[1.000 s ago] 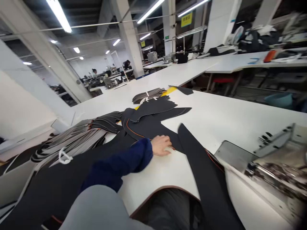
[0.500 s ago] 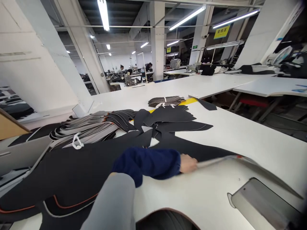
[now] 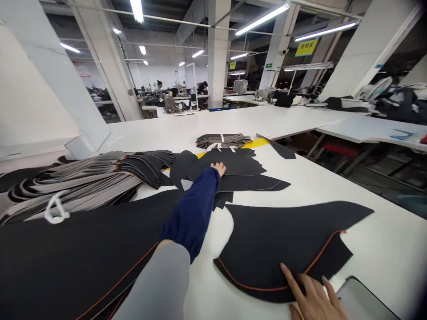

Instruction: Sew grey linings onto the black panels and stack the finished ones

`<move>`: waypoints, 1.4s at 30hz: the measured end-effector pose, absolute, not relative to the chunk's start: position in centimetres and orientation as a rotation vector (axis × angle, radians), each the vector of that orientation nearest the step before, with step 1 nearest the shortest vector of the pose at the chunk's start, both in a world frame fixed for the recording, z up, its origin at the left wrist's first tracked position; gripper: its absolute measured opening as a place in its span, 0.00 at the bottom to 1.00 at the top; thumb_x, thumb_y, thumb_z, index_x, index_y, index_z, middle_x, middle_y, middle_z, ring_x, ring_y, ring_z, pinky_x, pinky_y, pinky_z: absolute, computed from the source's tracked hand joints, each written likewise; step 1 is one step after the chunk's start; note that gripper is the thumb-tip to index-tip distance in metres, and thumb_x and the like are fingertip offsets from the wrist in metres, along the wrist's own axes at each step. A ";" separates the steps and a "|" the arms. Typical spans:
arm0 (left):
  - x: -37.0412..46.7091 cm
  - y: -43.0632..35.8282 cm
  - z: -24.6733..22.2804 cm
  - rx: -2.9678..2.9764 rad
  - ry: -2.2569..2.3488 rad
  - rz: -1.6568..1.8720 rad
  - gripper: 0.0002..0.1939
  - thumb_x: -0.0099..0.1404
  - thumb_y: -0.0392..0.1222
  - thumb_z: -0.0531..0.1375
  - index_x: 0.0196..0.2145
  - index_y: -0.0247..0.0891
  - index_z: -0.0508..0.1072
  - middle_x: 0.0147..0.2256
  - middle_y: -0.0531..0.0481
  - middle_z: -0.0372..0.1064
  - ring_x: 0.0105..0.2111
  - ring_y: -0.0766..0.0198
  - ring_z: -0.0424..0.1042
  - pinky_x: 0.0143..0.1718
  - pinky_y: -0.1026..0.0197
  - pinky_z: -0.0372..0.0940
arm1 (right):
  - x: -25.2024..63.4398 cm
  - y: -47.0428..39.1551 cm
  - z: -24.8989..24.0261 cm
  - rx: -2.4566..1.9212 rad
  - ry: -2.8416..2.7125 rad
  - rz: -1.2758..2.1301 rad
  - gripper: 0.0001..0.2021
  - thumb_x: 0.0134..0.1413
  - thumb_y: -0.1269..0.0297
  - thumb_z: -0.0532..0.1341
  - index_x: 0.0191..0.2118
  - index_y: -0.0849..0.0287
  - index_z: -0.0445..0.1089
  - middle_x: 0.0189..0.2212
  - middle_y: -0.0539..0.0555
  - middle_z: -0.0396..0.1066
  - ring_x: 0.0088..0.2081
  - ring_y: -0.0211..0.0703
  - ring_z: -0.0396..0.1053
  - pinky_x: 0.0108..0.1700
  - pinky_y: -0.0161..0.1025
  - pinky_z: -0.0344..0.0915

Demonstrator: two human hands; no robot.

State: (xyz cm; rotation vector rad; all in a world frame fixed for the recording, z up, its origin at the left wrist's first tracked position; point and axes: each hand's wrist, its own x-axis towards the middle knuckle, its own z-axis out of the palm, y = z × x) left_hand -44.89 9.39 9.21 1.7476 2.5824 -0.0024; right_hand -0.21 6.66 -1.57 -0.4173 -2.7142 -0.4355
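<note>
A black fabric panel with orange piping (image 3: pixel 283 240) lies flat on the white table in front of me. My right hand (image 3: pixel 315 295) rests on its lower edge by the piping, fingers spread. Farther forward, my left hand (image 3: pixel 218 169) reaches out in a navy sleeve cover and touches a loose pile of black cut pieces (image 3: pixel 238 162), its fingers laid on top. Part of the left palm is hidden by the sleeve. At left lies a larger black panel with orange piping (image 3: pixel 100 240), partly under my left arm.
A fanned stack of grey and black pieces (image 3: pixel 100 171) with a white tie (image 3: pixel 56 209) lies at left. Behind the pile is a tied bundle (image 3: pixel 222 140). A grey slab with a dark rim (image 3: pixel 363 300) sits at lower right. Sewing machines and people are in the background.
My left hand has left the panel edge and moved forward to the black pile. The panel at right now lies flat with its piping showing. My right hand has come into view on it.
</note>
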 end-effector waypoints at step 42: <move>-7.2 -2.3 3.3 2.610 1.482 -0.024 0.26 0.65 0.51 0.52 0.60 0.47 0.59 0.61 0.48 0.50 0.46 0.54 0.62 0.38 0.56 0.67 | 5.5 -14.0 -1.0 -0.835 -2.827 0.175 0.18 0.56 0.55 0.59 0.48 0.60 0.73 0.51 0.64 0.68 0.58 0.68 0.55 0.59 0.72 0.41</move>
